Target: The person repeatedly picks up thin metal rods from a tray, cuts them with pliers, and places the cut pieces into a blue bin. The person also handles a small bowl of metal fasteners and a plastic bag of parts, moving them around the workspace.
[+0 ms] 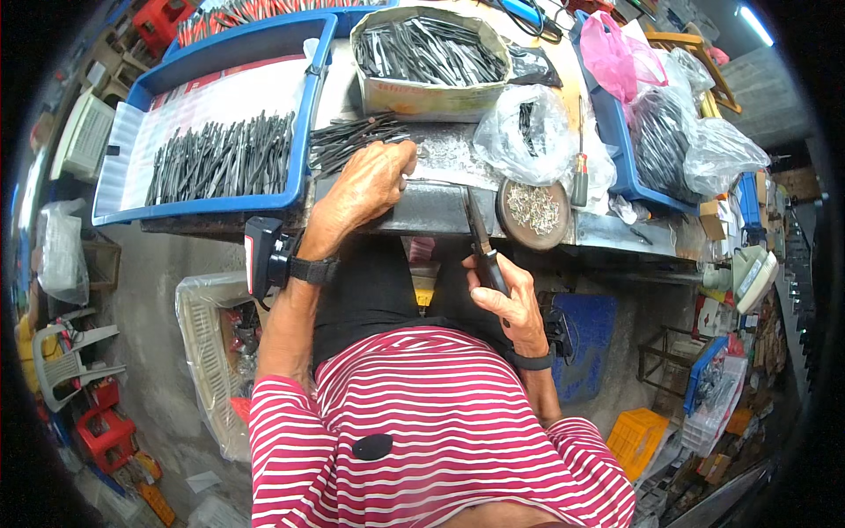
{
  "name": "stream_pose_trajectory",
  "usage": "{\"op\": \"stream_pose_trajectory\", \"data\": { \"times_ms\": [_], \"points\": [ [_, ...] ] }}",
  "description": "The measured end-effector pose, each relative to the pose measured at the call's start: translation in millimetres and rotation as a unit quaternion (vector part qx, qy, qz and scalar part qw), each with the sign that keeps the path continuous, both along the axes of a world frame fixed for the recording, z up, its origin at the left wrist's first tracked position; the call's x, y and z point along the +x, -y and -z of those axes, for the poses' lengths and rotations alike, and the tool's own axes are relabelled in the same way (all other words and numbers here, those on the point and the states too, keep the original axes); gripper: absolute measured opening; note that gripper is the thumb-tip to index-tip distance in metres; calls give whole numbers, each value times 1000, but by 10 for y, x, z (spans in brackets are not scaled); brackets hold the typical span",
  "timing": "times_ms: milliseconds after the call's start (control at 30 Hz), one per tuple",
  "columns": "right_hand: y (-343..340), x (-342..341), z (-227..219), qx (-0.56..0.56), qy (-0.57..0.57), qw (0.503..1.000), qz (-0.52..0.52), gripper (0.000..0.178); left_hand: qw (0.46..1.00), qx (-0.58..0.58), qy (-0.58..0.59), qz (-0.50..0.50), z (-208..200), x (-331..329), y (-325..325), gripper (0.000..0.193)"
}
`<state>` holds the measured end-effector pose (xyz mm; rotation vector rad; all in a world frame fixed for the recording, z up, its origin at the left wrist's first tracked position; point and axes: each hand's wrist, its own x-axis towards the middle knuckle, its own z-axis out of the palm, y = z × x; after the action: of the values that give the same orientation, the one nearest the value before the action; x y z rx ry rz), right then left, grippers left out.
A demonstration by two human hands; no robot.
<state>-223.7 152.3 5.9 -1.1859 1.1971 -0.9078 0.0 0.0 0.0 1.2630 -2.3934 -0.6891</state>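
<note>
My left hand point(365, 180) is over the bench edge, its fingers curled together beside a loose pile of thin dark metal strips point(339, 145). What its fingertips hold, if anything, is hidden. My right hand point(513, 299) is closed round the handle of a long, slim dark tool point(482, 238) with a narrow end pointing away from me; its exact kind is unclear. Just right of the tool's tip is a round brown dish point(532, 216) of small silvery pieces. Between my hands lies a dark metal plate point(429, 209) at the bench's front.
A blue tray point(308, 114) of dark strips stands left. Behind the pile is a box point(422, 101) full of similar strips. To the right are a clear plastic bag point(524, 132), a screwdriver point(580, 180) and a blue bin point(616, 158) with bagged parts.
</note>
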Motion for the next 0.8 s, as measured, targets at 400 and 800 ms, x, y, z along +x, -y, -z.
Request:
{"op": "stream_pose_trajectory", "data": {
  "times_ms": [400, 800],
  "points": [
    [60, 91, -37, -29, -42, 999, 17, 50, 976, -58, -204, -43, -224, 21, -77, 18],
    [59, 128, -71, -154, -138, 978, 16, 50, 780, 324, -529, -81, -228, -128, -483, 18]
  ]
}}
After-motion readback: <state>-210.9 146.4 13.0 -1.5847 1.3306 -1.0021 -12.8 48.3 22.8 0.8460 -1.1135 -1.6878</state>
